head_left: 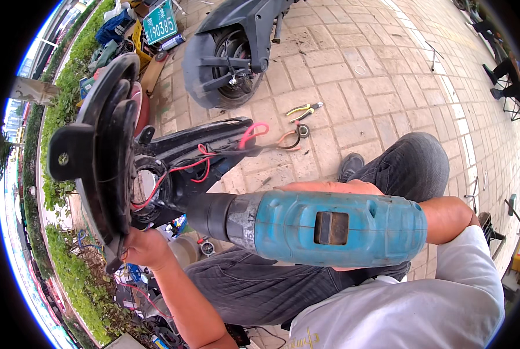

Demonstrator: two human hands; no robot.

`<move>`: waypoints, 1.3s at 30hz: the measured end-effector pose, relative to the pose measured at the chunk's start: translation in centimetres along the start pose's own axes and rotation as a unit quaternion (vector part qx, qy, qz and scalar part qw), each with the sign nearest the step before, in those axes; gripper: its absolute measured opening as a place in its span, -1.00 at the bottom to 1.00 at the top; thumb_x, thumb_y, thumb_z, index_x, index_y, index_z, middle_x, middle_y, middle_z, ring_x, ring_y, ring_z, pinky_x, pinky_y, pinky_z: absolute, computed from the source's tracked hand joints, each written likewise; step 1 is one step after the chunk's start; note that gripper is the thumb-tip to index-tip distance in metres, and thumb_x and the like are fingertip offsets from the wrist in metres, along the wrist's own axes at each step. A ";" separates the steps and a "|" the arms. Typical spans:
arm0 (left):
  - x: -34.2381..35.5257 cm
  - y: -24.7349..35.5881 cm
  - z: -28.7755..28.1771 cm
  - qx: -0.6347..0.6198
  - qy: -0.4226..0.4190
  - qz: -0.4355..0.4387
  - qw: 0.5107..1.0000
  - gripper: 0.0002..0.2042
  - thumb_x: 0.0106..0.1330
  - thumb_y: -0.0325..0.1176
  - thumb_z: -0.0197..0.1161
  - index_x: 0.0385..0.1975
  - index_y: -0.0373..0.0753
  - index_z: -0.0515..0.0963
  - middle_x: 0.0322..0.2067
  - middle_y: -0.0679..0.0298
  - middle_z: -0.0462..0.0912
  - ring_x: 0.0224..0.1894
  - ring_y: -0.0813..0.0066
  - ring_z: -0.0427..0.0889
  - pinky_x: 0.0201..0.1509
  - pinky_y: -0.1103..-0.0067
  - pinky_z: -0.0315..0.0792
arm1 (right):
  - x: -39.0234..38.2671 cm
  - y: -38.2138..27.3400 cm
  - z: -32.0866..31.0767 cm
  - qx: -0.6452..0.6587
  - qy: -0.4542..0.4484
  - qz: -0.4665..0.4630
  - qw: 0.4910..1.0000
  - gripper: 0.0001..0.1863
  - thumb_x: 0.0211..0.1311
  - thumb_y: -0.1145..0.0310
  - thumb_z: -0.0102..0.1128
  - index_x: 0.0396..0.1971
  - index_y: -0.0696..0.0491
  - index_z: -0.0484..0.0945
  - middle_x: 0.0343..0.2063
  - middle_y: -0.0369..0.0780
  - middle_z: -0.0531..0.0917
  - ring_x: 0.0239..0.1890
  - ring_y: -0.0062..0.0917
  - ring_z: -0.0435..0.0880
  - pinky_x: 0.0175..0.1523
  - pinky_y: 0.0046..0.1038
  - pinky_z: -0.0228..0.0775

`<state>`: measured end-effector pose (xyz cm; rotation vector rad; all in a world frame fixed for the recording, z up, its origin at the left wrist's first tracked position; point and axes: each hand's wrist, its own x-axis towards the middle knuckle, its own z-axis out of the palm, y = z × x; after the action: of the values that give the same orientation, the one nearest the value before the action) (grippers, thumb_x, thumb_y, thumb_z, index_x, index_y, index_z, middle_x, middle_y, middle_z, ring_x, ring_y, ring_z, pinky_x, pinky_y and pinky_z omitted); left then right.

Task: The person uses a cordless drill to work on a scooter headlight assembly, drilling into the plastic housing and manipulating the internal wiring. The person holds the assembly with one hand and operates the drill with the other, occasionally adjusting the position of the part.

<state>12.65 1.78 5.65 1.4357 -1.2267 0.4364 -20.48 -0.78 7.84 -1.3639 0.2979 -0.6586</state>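
A teal power drill (289,224) with a black chuck lies across the middle of the view, held level by my right hand (347,187), mostly hidden beneath its body. Leftward, its bit (167,205) reaches the round opening of a black plastic vehicle part (100,134); I cannot tell whether the tip touches. The part has a curved flange and a long arm (202,139). My left hand (146,249) is closed round the flange's lower edge. Red wires (204,160) run out of the opening and along the arm, with bare-looking ends past its tip.
A dark wheel and fender assembly (231,64) stands on the paving ahead. Yellow-black pliers (305,110) lie near it. Left are a hedge (68,250), a green plate (160,23) and piled tools. My bent knee (417,163) is to the right; seated people are far right.
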 end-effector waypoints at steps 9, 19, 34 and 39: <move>0.6 1.1 0.5 0.039 0.004 0.049 0.998 -0.57 0.35 -0.13 -0.11 -0.12 -0.47 0.38 -0.22 0.15 0.50 -0.29 0.53 0.48 -0.15 0.60 0.42 | 0.1 0.4 0.4 0.062 0.016 -0.013 0.998 -0.20 -0.14 0.35 0.35 0.11 0.30 0.15 -0.04 -0.09 0.44 -0.02 -0.44 0.45 0.09 -0.37 0.25; 0.6 0.8 0.4 -0.001 0.003 0.042 0.999 -0.60 0.33 -0.15 -0.06 -0.19 -0.46 0.42 -0.29 0.18 0.53 -0.33 0.52 0.51 -0.20 0.60 0.43 | 0.0 0.7 0.4 0.000 0.024 -0.032 0.999 -0.21 -0.18 0.37 0.36 0.10 0.29 0.19 -0.05 -0.09 0.45 -0.05 -0.48 0.47 0.06 -0.39 0.27; 0.3 0.7 0.9 -0.130 -0.014 -0.038 0.991 -0.48 0.29 0.06 -0.07 -0.33 -0.42 0.46 -0.42 0.18 0.54 -0.40 0.48 0.51 -0.29 0.57 0.43 | -0.3 0.3 0.6 0.082 0.023 0.025 0.996 -0.21 -0.18 0.42 0.31 0.14 0.19 0.15 -0.03 -0.20 0.46 -0.06 -0.57 0.47 0.06 -0.49 0.30; 0.3 0.5 0.3 -0.125 -0.018 -0.035 0.991 -0.50 0.29 0.03 -0.06 -0.32 -0.43 0.46 -0.40 0.18 0.54 -0.38 0.47 0.52 -0.26 0.57 0.44 | -0.2 0.3 0.6 0.092 0.012 0.027 0.995 -0.24 -0.16 0.41 0.29 0.13 0.18 0.16 -0.04 -0.20 0.46 -0.07 -0.57 0.48 0.05 -0.49 0.31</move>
<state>12.26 1.45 6.04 1.2715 -1.2099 0.2020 -20.26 -0.18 7.59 -1.1697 0.2843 -0.6416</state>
